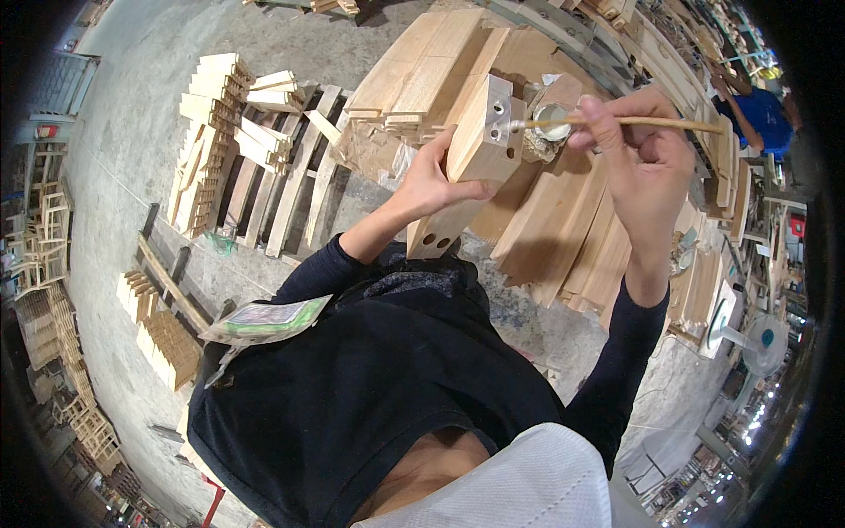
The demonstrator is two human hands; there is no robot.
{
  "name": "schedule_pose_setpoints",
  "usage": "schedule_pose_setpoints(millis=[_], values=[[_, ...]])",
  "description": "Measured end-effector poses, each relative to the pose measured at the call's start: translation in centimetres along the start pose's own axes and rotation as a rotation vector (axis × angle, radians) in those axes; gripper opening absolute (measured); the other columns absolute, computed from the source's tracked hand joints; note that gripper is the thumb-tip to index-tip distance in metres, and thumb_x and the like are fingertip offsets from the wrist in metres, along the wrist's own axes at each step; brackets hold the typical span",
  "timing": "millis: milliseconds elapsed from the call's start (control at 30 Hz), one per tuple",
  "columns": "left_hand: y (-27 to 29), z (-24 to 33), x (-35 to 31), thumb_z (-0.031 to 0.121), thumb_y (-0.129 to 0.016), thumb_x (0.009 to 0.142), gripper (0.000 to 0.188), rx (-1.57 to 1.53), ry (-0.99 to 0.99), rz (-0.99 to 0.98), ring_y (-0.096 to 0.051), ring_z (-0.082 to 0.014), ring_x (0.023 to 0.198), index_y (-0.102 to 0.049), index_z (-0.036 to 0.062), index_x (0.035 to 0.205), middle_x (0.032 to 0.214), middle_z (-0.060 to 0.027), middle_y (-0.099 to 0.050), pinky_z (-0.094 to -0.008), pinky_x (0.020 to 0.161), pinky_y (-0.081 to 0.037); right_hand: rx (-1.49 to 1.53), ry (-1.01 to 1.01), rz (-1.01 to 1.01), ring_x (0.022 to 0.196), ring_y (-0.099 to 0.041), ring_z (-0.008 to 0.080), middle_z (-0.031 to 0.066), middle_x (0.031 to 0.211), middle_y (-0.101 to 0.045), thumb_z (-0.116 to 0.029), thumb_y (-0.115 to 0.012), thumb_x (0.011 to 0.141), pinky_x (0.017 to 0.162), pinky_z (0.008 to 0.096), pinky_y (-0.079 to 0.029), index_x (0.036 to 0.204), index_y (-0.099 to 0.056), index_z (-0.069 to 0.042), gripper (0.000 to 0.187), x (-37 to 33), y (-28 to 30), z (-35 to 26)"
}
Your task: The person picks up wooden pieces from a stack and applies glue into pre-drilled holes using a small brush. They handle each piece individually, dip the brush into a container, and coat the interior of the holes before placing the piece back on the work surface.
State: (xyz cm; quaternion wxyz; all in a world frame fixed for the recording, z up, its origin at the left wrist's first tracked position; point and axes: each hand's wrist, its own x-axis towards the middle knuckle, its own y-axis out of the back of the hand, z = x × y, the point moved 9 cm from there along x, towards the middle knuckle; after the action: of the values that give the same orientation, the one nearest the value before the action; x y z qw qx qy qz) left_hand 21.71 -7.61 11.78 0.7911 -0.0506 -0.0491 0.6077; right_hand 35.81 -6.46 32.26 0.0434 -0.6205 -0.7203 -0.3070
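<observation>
My left hand (431, 187) is closed around a pale wooden block (480, 157), fingers behind it and thumb across its front. Round drilled holes show in the block's upper end, and two darker holes mark the lower wooden part below my thumb. In my right hand (647, 167) a thin wooden stick (695, 124) is pinched between thumb and fingers. The stick's pale tip meets the block's end beside the holes; whether it has bristles is too small to tell. Just behind the stick stands a crusted pot (550, 135) with whitish stuff inside.
Long wooden boards (563, 224) lie stacked under and beside my hands, with another board stack (431, 66) beyond. A slatted pallet (282, 189) holds cut wood pieces at the left. A fan (761, 341) stands at the right, and a person in blue (759, 119) is farther off.
</observation>
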Motion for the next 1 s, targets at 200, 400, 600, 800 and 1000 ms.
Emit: schedule_pose_setpoints(millis=[200,400,600,800,1000], values=[[-0.5,0.2,0.0,0.019,-0.081,0.062,0.072,-0.02,0.013,-0.029,-0.058,-0.0164,0.098,-0.051,-0.0011,0.123,0.106,-0.0095,-0.062,-0.0302,0.089,-0.045,-0.073,0.022,-0.061,0.065,-0.065,0.0079,0.0018,0.071,-0.062,-0.011,-0.067,0.088,0.057,0.0199,-0.05,0.08,-0.06,-0.001,0.014,0.6,-1.5,2.0],[-0.6,-0.1,-0.1,0.02,-0.083,0.06,0.075,0.023,-0.019,-0.028,-0.059,-0.0176,0.099,-0.051,-0.0002,0.125,0.108,-0.0099,-0.063,-0.0308,0.09,-0.045,-0.022,0.002,-0.048,0.063,-0.065,0.0083,0.0016,0.069,-0.063,-0.013,-0.067,0.088,0.056,0.0203,-0.05,0.08,-0.059,-0.002,0.016,1.2,-1.2,1.3],[-0.6,0.1,-0.3,0.02,-0.083,0.06,0.074,0.029,-0.004,-0.024,-0.059,-0.0173,0.099,-0.051,0.0,0.124,0.107,-0.0097,-0.063,-0.0307,0.09,-0.045,-0.087,-0.078,-0.052,0.066,-0.065,0.0083,0.001,0.071,-0.062,-0.011,-0.067,0.088,0.058,0.019,-0.049,0.081,-0.059,-0.001,0.015,0.3,-0.9,0.7],[-0.9,0.5,-0.4,0.019,-0.082,0.06,0.074,0.034,-0.008,-0.053,-0.058,-0.0175,0.1,-0.051,0.0003,0.124,0.108,-0.0095,-0.062,-0.0311,0.091,-0.044,-0.001,-0.01,0.012,0.063,-0.064,0.0092,0.0026,0.073,-0.062,-0.009,-0.067,0.088,0.056,0.0194,-0.05,0.082,-0.058,-0.001,0.013,0.4,-0.1,0.9],[-1.2,0.8,-0.7,0.018,-0.082,0.062,0.077,-0.037,-0.005,-0.184,-0.054,-0.0149,0.106,-0.049,0.0014,0.129,0.113,-0.0075,-0.06,-0.0308,0.094,-0.041,0.109,-0.086,0.05,0.062,-0.065,0.012,0.0066,0.072,-0.064,-0.009,-0.064,0.089,0.057,0.0205,-0.051,0.084,-0.053,-0.003,0.013,-0.3,2.1,1.4]])
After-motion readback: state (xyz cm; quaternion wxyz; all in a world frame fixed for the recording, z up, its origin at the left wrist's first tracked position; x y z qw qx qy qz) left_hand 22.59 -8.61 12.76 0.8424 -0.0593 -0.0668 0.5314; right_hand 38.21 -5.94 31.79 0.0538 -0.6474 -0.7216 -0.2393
